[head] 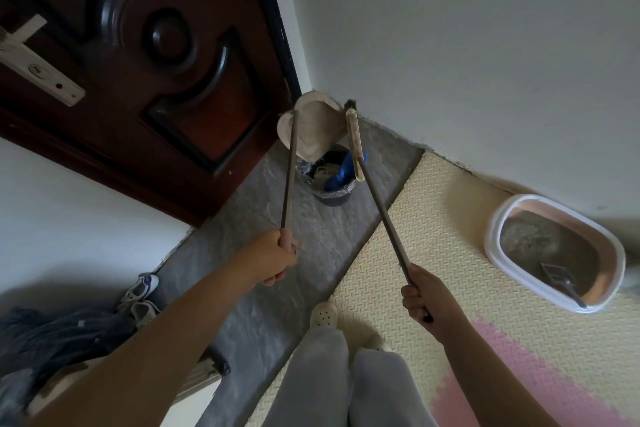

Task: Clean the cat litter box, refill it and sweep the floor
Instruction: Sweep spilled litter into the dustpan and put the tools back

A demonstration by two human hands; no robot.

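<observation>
My left hand [273, 258] grips the long handle of a beige dustpan [313, 126], which is tipped over a small dark bin [334, 196] lined with a bag. My right hand [424, 295] grips the long handle of a broom [355, 144], whose head hangs beside the dustpan above the bin. A blue item [341, 173] lies inside the bin. To the right, against the wall, a white litter box [493, 237] holds grey litter and a dark scoop [559, 279].
A dark wooden door [149, 55] stands at the left behind the bin. Grey stone floor [263, 274] meets a cream and pink foam mat [450, 274]. Shoes [140, 291] and dark clothing [59, 340] lie at the lower left. My feet in pale slippers [323, 314] stand below.
</observation>
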